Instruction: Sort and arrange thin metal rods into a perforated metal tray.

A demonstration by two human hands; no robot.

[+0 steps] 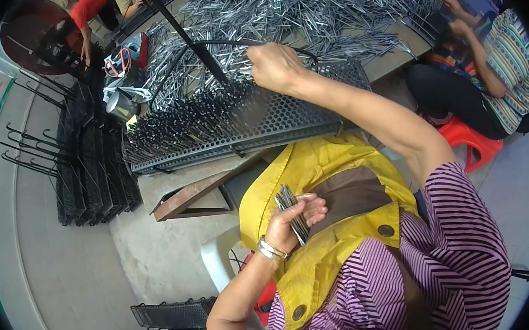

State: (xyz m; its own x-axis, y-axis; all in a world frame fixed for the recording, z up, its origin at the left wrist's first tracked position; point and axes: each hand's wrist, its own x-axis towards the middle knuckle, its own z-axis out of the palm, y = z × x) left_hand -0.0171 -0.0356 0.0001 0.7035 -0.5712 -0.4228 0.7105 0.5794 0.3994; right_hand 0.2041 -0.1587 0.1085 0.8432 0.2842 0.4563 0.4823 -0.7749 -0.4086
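Note:
My left hand [287, 224], palm up over my lap, is closed around a bundle of thin metal rods [292, 207]. My right hand [275, 69] is closed in a fist above the far side of a black perforated metal rack [282, 117]; whatever its fingers pinch is hidden. Dark-tipped rods [183, 116] stand upright in many of the rack's holes, thickest toward the left, while holes at the right end show bare. A thin wire handle [190, 46] arches over the rack and passes by my right hand. A yellow apron [268, 191] covers my lap.
A big heap of loose metal rods [279, 7] covers the table beyond the rack. Red-handled scissors [118, 63] and a metal cup [120, 105] stand left. Stacked black racks [90, 161] with hooked wires line the left wall. A co-worker [509, 68] sits right; others work far left.

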